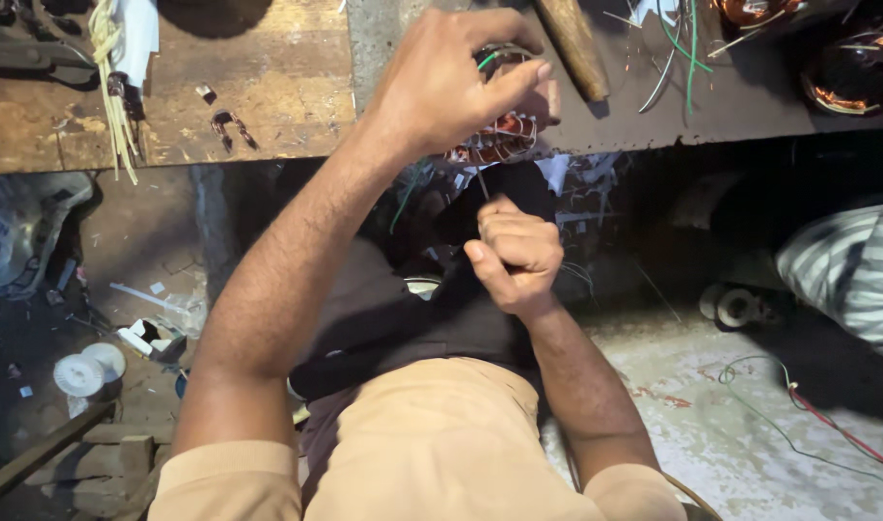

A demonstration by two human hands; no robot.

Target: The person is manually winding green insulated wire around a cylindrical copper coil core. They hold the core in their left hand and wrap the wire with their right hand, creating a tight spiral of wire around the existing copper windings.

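Observation:
My left hand (451,82) grips a round motor stator with copper windings (499,140) at the front edge of the workbench (268,106). Fingers wrap over its top, where a green wire shows. Just below it, my right hand (516,253) is closed in a fist around a thin metal tool (482,183) whose tip points up into the copper coil. The tool's handle is hidden inside the fist. Both arms reach forward over my lap.
A wooden handle (571,43) lies on the bench beside loose green and white wires (678,48). More copper-wound coils (851,77) sit at the far right. White plastic spools (89,371) and scraps litter the floor at left. A striped cloth (851,270) is at right.

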